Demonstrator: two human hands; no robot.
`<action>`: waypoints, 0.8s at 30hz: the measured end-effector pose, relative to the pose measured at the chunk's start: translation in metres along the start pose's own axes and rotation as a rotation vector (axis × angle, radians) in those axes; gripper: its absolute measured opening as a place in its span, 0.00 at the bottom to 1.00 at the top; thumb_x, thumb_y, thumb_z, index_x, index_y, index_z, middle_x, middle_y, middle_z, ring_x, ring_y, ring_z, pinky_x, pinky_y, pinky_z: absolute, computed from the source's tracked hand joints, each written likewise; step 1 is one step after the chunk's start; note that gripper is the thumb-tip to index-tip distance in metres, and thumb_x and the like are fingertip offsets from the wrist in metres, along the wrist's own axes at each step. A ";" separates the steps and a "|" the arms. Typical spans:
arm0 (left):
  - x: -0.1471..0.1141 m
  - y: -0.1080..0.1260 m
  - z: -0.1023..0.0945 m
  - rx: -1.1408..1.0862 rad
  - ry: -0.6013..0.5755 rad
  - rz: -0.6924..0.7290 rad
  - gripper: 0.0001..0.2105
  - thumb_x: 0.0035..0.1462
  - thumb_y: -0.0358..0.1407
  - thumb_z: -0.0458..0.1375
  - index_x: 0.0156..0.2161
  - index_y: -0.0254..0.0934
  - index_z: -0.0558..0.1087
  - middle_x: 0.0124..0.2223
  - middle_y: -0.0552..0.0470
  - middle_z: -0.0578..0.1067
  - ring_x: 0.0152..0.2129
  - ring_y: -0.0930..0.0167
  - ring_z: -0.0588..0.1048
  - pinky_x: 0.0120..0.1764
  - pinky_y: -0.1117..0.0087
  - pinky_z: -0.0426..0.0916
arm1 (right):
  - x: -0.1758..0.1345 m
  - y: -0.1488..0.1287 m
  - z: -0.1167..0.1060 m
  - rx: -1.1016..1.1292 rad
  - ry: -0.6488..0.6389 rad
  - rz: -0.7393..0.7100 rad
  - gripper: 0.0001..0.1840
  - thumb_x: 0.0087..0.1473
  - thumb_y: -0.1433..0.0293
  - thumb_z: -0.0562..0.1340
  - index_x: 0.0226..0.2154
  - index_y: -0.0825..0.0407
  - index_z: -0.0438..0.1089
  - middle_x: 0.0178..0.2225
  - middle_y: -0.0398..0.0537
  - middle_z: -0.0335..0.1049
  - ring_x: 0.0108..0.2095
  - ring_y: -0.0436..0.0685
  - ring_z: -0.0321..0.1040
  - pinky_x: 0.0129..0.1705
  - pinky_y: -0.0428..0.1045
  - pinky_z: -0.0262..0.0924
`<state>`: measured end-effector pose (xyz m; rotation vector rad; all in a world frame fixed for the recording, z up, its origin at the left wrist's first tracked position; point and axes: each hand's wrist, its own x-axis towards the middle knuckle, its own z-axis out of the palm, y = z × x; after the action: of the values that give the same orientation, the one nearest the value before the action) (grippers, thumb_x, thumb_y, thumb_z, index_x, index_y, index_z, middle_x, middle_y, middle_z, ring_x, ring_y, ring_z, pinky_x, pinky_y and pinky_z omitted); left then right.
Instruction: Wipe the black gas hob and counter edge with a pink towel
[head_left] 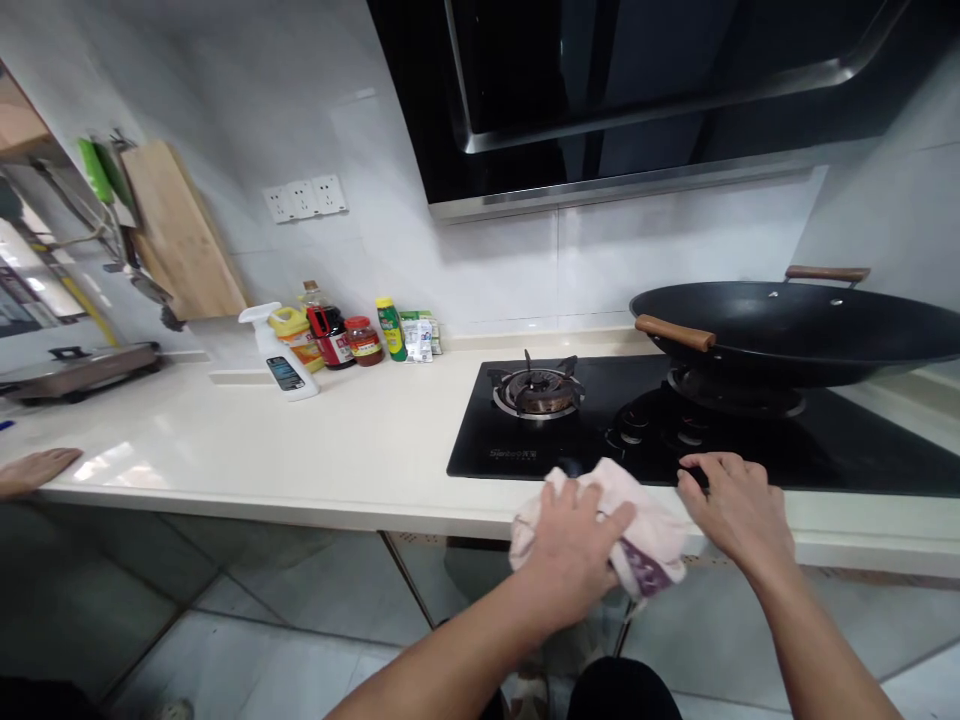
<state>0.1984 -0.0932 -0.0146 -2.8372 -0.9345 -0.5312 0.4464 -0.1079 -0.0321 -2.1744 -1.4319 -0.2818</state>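
My left hand [574, 535] grips a pale pink cloth [649, 515] with a purple patterned band, at the counter's front edge. The cloth bunches up around my fingers and reaches the front rim of the black gas hob [517, 455]. To the right, my right hand [739, 500] rests at the hob's front edge, fingers loosely bent, thumb apart, nothing held. Beyond it are the control knobs [690, 437]. A large black wok [810, 330] with wooden handles sits over the right burner. The left burner [538, 388] is uncovered.
A white spray bottle [281, 355], a sauce bottle [330, 335], a red-lidded jar [364, 340] and a green canister [391, 328] stand against the wall. Another person's hand [41, 468] lies on the white counter [360, 430] at left. A range hood [637, 100] hangs above.
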 end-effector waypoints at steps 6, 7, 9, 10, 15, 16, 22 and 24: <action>0.050 0.051 0.025 0.052 -0.064 0.094 0.32 0.54 0.44 0.64 0.63 0.46 0.64 0.55 0.38 0.70 0.50 0.52 0.66 0.53 0.42 0.56 | 0.003 0.011 0.003 0.039 -0.019 -0.002 0.25 0.62 0.54 0.46 0.47 0.43 0.72 0.52 0.50 0.68 0.49 0.67 0.61 0.45 0.61 0.59; 0.047 0.048 0.024 0.050 -0.057 0.098 0.32 0.55 0.44 0.63 0.64 0.46 0.63 0.55 0.39 0.70 0.49 0.53 0.66 0.52 0.44 0.57 | 0.004 0.011 0.003 0.033 -0.017 -0.007 0.25 0.62 0.54 0.46 0.47 0.44 0.72 0.52 0.50 0.68 0.48 0.67 0.61 0.45 0.61 0.59; 0.031 0.033 0.017 0.042 -0.037 0.102 0.30 0.56 0.43 0.62 0.64 0.48 0.63 0.53 0.41 0.71 0.47 0.55 0.67 0.49 0.49 0.60 | 0.003 0.012 0.004 0.019 -0.011 -0.019 0.25 0.62 0.55 0.45 0.47 0.45 0.72 0.53 0.51 0.68 0.49 0.67 0.61 0.45 0.61 0.59; 0.020 0.021 0.013 0.039 -0.025 0.085 0.30 0.56 0.43 0.62 0.63 0.48 0.63 0.53 0.42 0.71 0.46 0.56 0.68 0.48 0.51 0.61 | 0.003 0.011 0.004 0.014 -0.009 -0.022 0.25 0.62 0.55 0.45 0.47 0.45 0.72 0.53 0.51 0.68 0.49 0.68 0.61 0.45 0.62 0.59; -0.049 -0.057 -0.008 0.050 0.104 -0.072 0.32 0.53 0.47 0.65 0.62 0.49 0.66 0.57 0.42 0.72 0.50 0.55 0.69 0.48 0.53 0.61 | 0.002 0.011 0.007 0.004 -0.005 -0.020 0.25 0.61 0.55 0.46 0.47 0.45 0.72 0.53 0.52 0.69 0.50 0.70 0.60 0.47 0.64 0.59; -0.064 -0.074 -0.013 0.063 0.129 -0.106 0.30 0.52 0.47 0.66 0.61 0.48 0.68 0.56 0.42 0.72 0.49 0.55 0.70 0.48 0.53 0.61 | 0.002 0.011 0.007 0.003 -0.006 -0.023 0.25 0.61 0.55 0.46 0.47 0.45 0.72 0.53 0.52 0.69 0.50 0.69 0.60 0.47 0.63 0.59; -0.141 -0.168 -0.053 0.096 0.235 -0.283 0.22 0.56 0.42 0.61 0.56 0.43 0.72 0.55 0.44 0.75 0.52 0.58 0.71 0.51 0.57 0.61 | 0.003 0.013 0.011 0.027 0.006 -0.034 0.25 0.61 0.54 0.46 0.48 0.45 0.72 0.53 0.50 0.69 0.50 0.69 0.60 0.46 0.62 0.59; -0.153 -0.186 -0.060 0.108 0.266 -0.344 0.19 0.57 0.41 0.59 0.54 0.43 0.72 0.54 0.46 0.76 0.52 0.59 0.71 0.52 0.58 0.61 | 0.002 0.012 0.011 0.036 0.012 -0.038 0.26 0.61 0.53 0.46 0.47 0.45 0.72 0.52 0.50 0.69 0.50 0.69 0.60 0.46 0.63 0.59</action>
<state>-0.0446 -0.0410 -0.0152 -2.4407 -1.3537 -0.8399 0.4573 -0.1040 -0.0439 -2.1157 -1.4618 -0.2797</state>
